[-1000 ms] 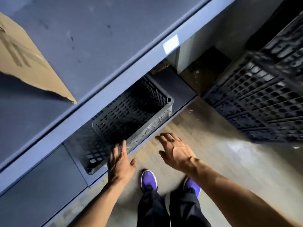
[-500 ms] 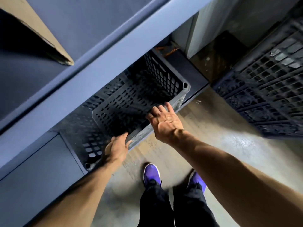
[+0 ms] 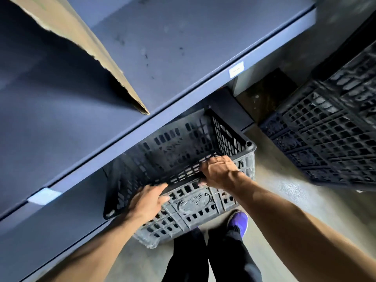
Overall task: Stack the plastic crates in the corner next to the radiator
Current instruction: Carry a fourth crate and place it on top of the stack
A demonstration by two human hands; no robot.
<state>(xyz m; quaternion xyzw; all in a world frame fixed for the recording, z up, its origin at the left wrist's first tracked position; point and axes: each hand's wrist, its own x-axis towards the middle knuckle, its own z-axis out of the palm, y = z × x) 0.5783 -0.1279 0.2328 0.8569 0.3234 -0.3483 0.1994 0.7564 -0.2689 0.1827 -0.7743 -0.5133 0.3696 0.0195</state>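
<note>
Change: your hands were only reaching half a second ago, now both clamp the crate (image 3: 195,208) near rim. Left hand (image 3: 149,200) and right hand (image 3: 219,171) curl fingers over it, thumbs outside. The crate is tilted, partly out from under the shelf (image 3: 183,58). Pull-out started; the crate stack (image 3: 329,139) is to your right.

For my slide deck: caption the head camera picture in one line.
The left hand and right hand grip the near rim of a grey crate partly out from under a blue shelf.
</note>
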